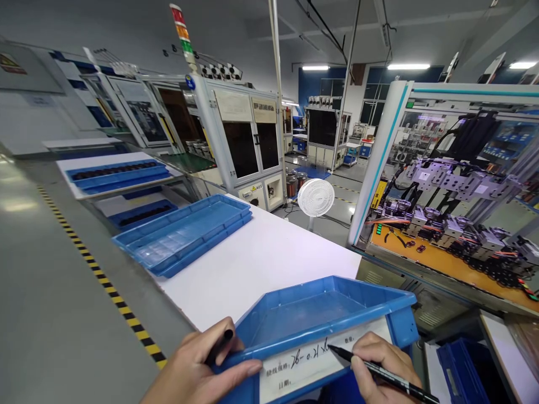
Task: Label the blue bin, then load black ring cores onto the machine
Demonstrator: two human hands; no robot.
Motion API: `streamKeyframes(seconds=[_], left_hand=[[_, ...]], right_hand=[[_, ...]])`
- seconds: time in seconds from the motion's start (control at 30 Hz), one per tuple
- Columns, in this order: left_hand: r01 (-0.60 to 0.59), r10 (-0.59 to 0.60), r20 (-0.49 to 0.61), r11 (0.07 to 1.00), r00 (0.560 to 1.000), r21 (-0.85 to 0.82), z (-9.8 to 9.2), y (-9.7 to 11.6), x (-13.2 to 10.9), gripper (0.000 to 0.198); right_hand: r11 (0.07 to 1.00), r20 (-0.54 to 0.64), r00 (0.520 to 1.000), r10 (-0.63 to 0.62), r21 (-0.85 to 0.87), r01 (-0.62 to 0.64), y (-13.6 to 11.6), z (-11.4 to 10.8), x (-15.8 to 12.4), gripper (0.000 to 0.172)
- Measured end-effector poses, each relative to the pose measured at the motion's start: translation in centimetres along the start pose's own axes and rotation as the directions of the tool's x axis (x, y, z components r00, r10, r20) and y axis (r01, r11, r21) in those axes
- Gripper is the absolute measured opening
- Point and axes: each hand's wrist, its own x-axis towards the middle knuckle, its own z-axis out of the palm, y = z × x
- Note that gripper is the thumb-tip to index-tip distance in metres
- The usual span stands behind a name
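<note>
Head view is showing the person writing on the white label (303,365) stuck to the front wall of a blue bin (402,325), which is sitting at 6 o'clock on the near edge of a white table (261,264). The right hand (387,353), at 5 o'clock, is pinching a black pen (345,354) with its tip touching the label's top line, just after some handwritten characters; the lower line is looking blank. The left hand (202,365), at 7 o'clock, is bracing the bin's near corner, its fingers curling shut round the black cap (221,345) and its thumb lying along the front wall. By my reading, the labelling is partway through, and going on with it is calling for a steady bin and small, controlled strokes, since the label is facing the person at a slant. The bin itself is looking empty inside. At 10 o'clock a stack of shallow blue trays (185,233) is lying on the same table, well apart from the hands. A white fan (315,197) is standing on the floor at 12 o'clock, and a glass-walled machine (455,196) is filling the 2 o'clock side. A darker blue crate (463,370) is sitting low at 4 o'clock, near the right wrist. Nothing is blocking the pen or the label.
</note>
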Motion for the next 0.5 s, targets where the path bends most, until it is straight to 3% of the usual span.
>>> streamKeyframes(seconds=[0.17,0.37,0.5], left_hand=[[-0.054,0.054,0.005,0.998,0.999,0.026,0.2,-1.4,0.1,0.05],[-0.113,0.113,0.019,0.992,0.993,0.05,0.4,-2.7,0.0,0.05],[-0.088,0.087,0.019,0.995,0.996,0.051,0.5,-3.5,0.0,0.05]], right_hand=[[0.994,-0.093,0.991,0.098,0.062,-0.092,0.4,0.5,-0.9,0.014],[0.999,-0.108,0.993,0.05,0.025,-0.048,0.0,0.7,-0.5,0.013],[0.999,-0.097,0.994,0.042,0.023,-0.04,0.1,0.7,-0.5,0.01]])
